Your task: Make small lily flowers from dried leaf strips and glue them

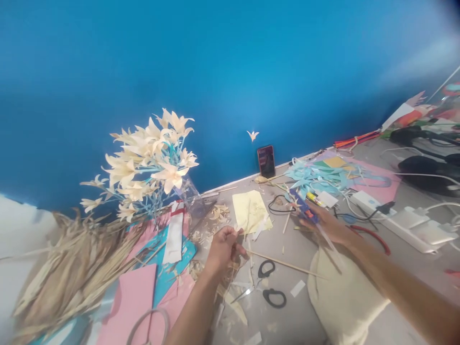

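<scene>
My left hand [225,248] is closed in a pinch at the middle of the table. A thin wooden stick [283,263] runs out from its fingers toward the right; a small pale bit at the fingertips is too blurred to name. In my right hand [323,221] is a blue hot glue gun [304,207], a translucent glue stick [328,240] jutting from its back. Between the hands lies a yellow paper sheet [251,211]. Black-handled scissors [266,282] rest just below the wooden stick, among pale scraps.
Cream artificial flowers [151,165] stand at left above dried husks [68,268] and pink sheets [134,292]. A phone [266,162] leans against the blue wall. Blue strips [316,173], a white power strip [398,223] with cables, and a beige cloth bundle [341,297] occupy the right.
</scene>
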### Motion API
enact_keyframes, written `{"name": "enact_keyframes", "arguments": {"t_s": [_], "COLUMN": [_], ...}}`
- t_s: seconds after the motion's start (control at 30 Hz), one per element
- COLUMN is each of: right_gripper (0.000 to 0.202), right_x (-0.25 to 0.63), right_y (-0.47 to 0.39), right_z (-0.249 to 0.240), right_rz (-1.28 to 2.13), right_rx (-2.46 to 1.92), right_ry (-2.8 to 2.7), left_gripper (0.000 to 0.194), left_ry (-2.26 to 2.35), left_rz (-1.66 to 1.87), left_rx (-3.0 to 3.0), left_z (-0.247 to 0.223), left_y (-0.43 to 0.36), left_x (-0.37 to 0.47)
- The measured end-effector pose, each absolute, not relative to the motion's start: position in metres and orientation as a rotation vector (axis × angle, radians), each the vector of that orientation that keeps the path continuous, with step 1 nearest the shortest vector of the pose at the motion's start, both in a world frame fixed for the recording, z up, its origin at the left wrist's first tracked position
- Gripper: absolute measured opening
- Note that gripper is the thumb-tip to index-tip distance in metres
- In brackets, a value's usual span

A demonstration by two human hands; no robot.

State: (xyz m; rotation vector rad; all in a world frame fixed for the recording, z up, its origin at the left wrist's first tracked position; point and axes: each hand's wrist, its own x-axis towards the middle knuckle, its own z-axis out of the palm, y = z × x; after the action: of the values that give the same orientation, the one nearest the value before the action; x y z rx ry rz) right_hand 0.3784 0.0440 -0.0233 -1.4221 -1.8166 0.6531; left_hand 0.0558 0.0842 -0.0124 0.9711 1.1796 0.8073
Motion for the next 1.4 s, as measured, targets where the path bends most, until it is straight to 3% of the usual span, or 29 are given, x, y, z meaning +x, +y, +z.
{"name": "enact_keyframes", "arguments": {"t_s": [0.13,0.43,1.0,1.4], "right_gripper": [0.033,0.029,0.033,0.028], "right_x": [0.358,0.293,0.293,0.295], "right_y": [0.041,0.047,0.042,0.039], "right_z": [-0.004,0.007,0.014,0.016], "right_rz": [0.708,0.595,0.687,0.673], "right_rx": [-1.434,-1.02,-1.068,-1.064], "right_ry": [-1.748,-2.307,-2.303,-2.293], "left_gripper": [0.036,0.032,0.019,0.019], "left_ry": [1.191,1.177,1.214,1.197], "left_rz": [0.86,0.943,0.976,0.948], "left_rx": [0.998,1.022,1.071,1.113], "left_z": [-0.005,0.003,0.017,0.012], "left_y": [0.081,0.068,0.064,0.063], "left_x": [0.054,0.059,0.06,0.06]}}
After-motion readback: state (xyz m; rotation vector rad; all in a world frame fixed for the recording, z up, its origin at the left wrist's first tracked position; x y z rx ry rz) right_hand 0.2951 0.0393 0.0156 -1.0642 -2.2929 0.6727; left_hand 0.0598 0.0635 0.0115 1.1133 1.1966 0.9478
